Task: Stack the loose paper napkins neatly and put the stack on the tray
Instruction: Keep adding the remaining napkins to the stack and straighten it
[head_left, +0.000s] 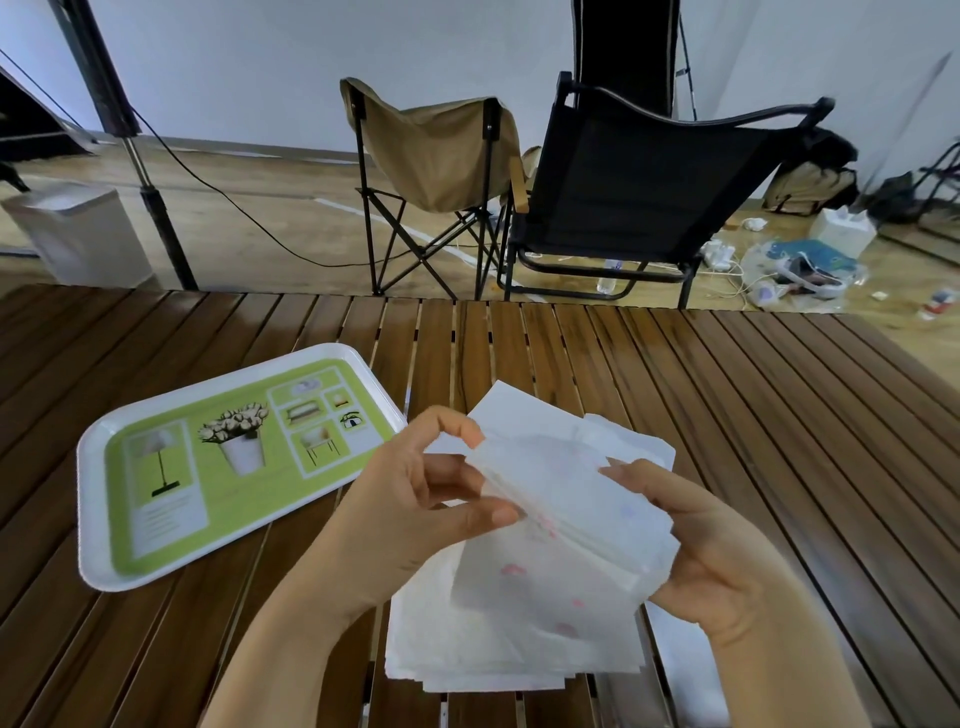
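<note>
Both hands held a small bundle of napkins (566, 519) lifted above the pile on the table (519, 649), likely to square its edges before laying it down. Left hand (415, 499) pinched the bundle's left edge, thumb and fingers curled. Right hand (717, 551) cupped its right side, fingers wrapped under. Tray (93, 519) sat to the left on the slatted table (779, 415), holding no napkins yet.
</note>
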